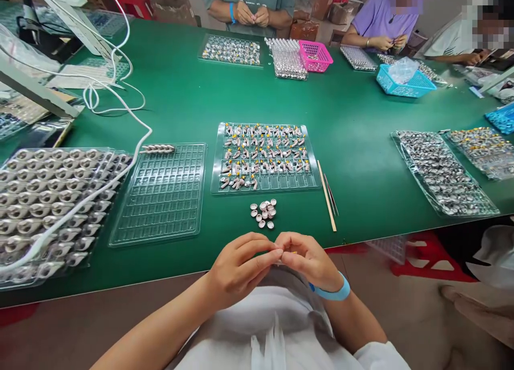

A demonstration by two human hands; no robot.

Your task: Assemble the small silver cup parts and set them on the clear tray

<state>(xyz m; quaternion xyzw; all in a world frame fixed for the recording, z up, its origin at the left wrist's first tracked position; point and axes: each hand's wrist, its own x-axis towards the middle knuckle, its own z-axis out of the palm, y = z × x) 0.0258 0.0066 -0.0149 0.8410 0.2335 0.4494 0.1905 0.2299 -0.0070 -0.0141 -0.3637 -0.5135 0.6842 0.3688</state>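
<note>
My left hand (243, 263) and my right hand (309, 258) meet at the table's near edge, fingertips pinched together. Between them is a small part, mostly hidden by the fingers; a yellow bit (294, 253) of it shows at my right hand. Just beyond lies a loose pile of small round caps (265, 212), pale with silvery faces. Behind the pile, a clear plastic tray (281, 183) holds rows of small earbud-like parts (263, 153) with yellow tabs. Right of this tray lie a thin wooden stick (326, 196) and dark tweezers (331, 195).
Left are a clear tray with bare pockets (160, 193), stacked trays of beige shells (40, 198) and a white cable (136, 123). Filled trays (437, 172) lie right. Across the green table (180, 102), co-workers sit near a pink basket (315, 56) and a blue basket (405, 84).
</note>
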